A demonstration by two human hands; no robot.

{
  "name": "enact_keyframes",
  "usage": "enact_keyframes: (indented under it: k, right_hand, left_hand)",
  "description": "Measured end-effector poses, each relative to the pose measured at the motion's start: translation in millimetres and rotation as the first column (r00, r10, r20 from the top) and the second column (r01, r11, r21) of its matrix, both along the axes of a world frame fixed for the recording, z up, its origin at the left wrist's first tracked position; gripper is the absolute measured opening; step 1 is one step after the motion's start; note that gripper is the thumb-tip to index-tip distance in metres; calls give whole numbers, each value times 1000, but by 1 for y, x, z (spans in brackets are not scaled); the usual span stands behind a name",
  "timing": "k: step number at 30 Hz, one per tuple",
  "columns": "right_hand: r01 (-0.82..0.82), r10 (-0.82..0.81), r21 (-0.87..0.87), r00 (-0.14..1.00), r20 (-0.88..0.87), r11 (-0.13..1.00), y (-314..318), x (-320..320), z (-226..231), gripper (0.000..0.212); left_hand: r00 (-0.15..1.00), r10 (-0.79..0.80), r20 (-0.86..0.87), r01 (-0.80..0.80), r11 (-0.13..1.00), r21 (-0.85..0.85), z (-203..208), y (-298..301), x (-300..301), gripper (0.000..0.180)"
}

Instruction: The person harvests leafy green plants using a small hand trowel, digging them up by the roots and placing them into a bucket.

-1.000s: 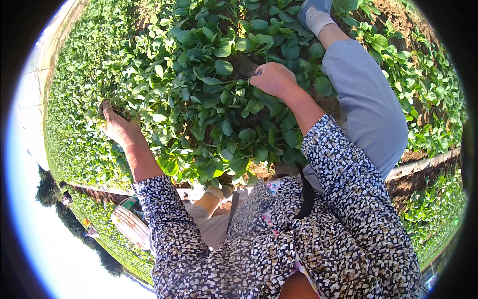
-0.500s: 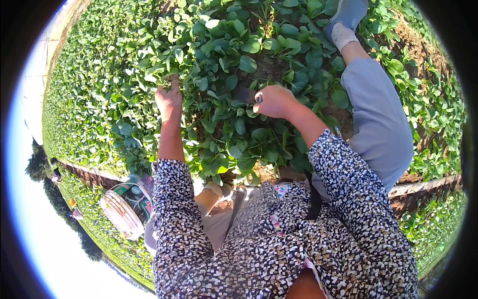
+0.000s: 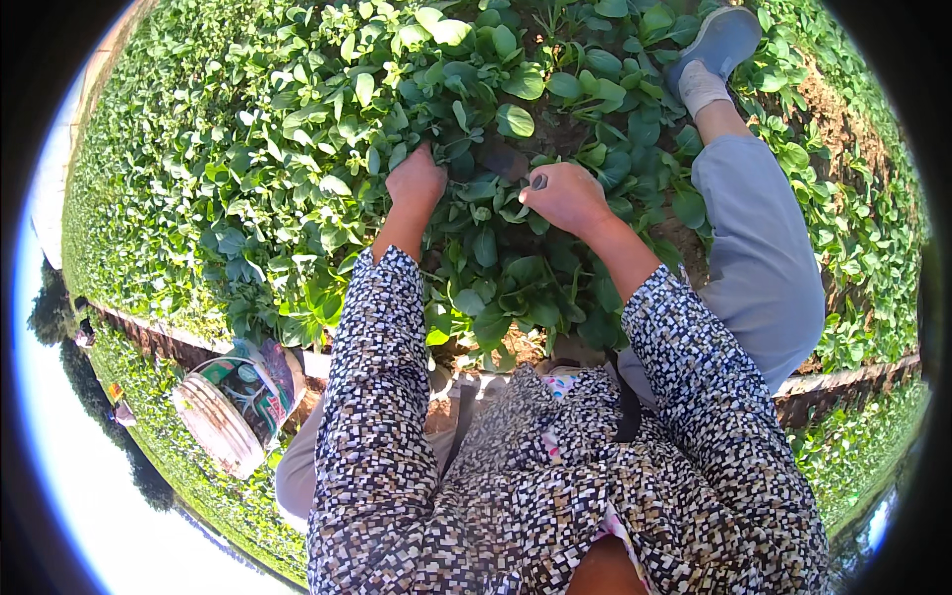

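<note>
1. Here, the right hand (image 3: 570, 196) is closed around the handle of a flat-bladed tool (image 3: 504, 160), the handle's round end showing beside the thumb.
2. The tool's dark, broad blade lies between the two hands, low among the leaves and pointing up and to the left; whether its edge touches a stem or the soil cannot be told.
3. The left hand (image 3: 416, 181) reaches into the leafy green plants (image 3: 516, 121), just left of the blade. Its fingertips are hidden by foliage, so I cannot tell whether it grips a plant or how wide its fingers stand.
4. The plants grow densely in front of the person and on both sides, with brown soil (image 3: 825, 104) showing between them toward the right.
5. Both forearms wear patterned sleeves (image 3: 382, 342). The right leg, in grey trousers (image 3: 759, 238), stretches forward beside the right arm, ending in a pale sock (image 3: 702, 87) and a grey-blue shoe (image 3: 729, 42) among the leaves.
6. Well apart from the hands, at lower left, a whitish bucket (image 3: 213, 423) leans at a tilt beside the patterned left sleeve.
</note>
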State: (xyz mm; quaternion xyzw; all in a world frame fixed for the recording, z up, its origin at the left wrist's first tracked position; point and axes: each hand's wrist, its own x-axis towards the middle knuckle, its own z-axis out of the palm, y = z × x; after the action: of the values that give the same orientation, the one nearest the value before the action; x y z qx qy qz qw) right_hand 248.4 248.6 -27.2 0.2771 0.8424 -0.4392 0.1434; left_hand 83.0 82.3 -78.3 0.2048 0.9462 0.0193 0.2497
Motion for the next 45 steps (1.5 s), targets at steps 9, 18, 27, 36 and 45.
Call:
enact_keyframes:
  k: [9, 18, 27, 36, 45]
  right_hand:
    - [185, -216, -268, 972, -93, 945, -1, -14, -8, 24]
    - [351, -463, -533, 882, -89, 770, 2, -6, -18, 24]
    - [129, -144, -132, 983, -112, 983, -14, 11, -3, 25]
    - [116, -119, -33, 989, -86, 993, -28, 20, -10, 21]
    - [78, -83, -81, 994, -72, 994, -31, 2, -19, 23]
  left_hand:
    - [386, 600, 700, -921, 212, 327, -16, -46, -28, 21]
    - [688, 581, 434, -723, 502, 474, -14, -55, -11, 31]
    - [524, 570, 633, -840, 224, 494, -7, 3, -18, 14]
    - [344, 665, 663, -922, 104, 374, -22, -39, -44, 14]
    - [396, 629, 669, -845, -35, 534, -18, -38, -6, 26]
